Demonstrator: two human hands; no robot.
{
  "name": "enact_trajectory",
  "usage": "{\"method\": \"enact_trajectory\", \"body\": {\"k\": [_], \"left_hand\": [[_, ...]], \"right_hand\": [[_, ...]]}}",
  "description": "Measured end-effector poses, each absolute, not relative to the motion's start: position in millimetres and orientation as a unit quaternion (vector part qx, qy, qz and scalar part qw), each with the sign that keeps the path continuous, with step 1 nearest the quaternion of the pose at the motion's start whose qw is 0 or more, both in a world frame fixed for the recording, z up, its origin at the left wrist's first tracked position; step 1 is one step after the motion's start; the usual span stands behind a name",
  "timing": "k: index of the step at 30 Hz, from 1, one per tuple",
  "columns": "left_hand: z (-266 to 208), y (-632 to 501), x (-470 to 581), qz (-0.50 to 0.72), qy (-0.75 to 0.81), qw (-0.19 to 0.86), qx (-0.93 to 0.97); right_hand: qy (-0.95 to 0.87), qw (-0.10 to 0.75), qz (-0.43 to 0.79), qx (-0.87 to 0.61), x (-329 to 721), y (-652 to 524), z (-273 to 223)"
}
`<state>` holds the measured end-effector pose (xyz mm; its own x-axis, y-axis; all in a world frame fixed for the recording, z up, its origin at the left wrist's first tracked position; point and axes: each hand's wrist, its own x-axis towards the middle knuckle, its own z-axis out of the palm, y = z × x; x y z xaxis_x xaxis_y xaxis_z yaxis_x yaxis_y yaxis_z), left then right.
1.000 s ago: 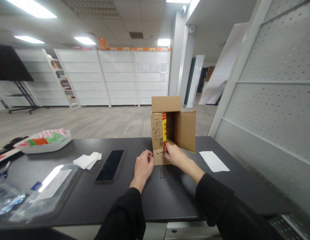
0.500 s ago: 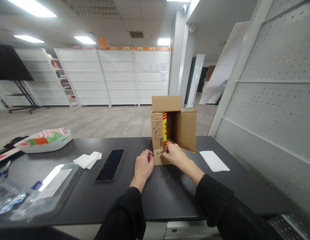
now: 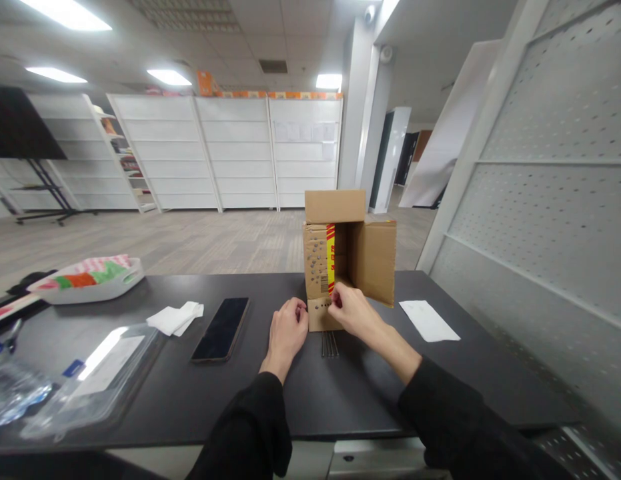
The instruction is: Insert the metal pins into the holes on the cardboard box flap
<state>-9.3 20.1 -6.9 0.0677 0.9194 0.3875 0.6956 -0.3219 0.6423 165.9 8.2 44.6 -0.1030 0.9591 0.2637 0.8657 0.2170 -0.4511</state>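
An open cardboard box (image 3: 379, 257) stands on the black table with its opening towards me. Dark round spots dot its left flap (image 3: 316, 257) and the lower flap (image 3: 320, 323), which hangs down in front. My right hand (image 3: 351, 308) is closed in a pinch over the lower flap; whatever is between the fingertips is hidden. At the box's lower left edge rests my left hand (image 3: 289, 330), fingers curled in, their tips partly out of sight. Several thin metal rods, like long nails (image 3: 329, 345), lie side by side just below the lower flap.
Left of my hands are a phone (image 3: 221, 329), folded white tissues (image 3: 175, 318), a clear plastic case (image 3: 107, 377) and a water bottle (image 3: 15, 387). A white tray (image 3: 123, 288) sits farther back. Another tissue (image 3: 429, 321) lies right of the box. A perforated panel (image 3: 540, 180) borders the right side.
My right forearm and sleeve have shifted slightly to the right, while the fingers stay at the lower flap. My left hand remains in place.
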Motion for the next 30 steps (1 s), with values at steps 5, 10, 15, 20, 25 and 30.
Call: {"method": "enact_trajectory", "body": {"k": [5, 10, 15, 20, 25, 30], "left_hand": [[-7, 20, -10, 0.384, 0.563, 0.149, 0.716], [-8, 21, -10, 0.386, 0.561, 0.148, 0.717], [-8, 20, -10, 0.386, 0.562, 0.148, 0.717], [-6, 20, -9, 0.385, 0.563, 0.156, 0.714], [-6, 20, -9, 0.387, 0.567, 0.158, 0.710], [-9, 21, -11, 0.387, 0.562, 0.151, 0.716]], "right_hand": [[-0.747, 0.276, 0.094, -0.597, 165, 7, 48], [-0.756, 0.285, 0.080, -0.583, 165, 7, 50], [-0.755, 0.344, 0.087, -0.551, 164, -6, 55], [-0.781, 0.350, 0.101, -0.507, 174, -46, 39], [-0.789, 0.309, 0.132, -0.515, 184, -75, 6], [-0.785, 0.296, 0.140, -0.526, 182, -78, -7]]}}
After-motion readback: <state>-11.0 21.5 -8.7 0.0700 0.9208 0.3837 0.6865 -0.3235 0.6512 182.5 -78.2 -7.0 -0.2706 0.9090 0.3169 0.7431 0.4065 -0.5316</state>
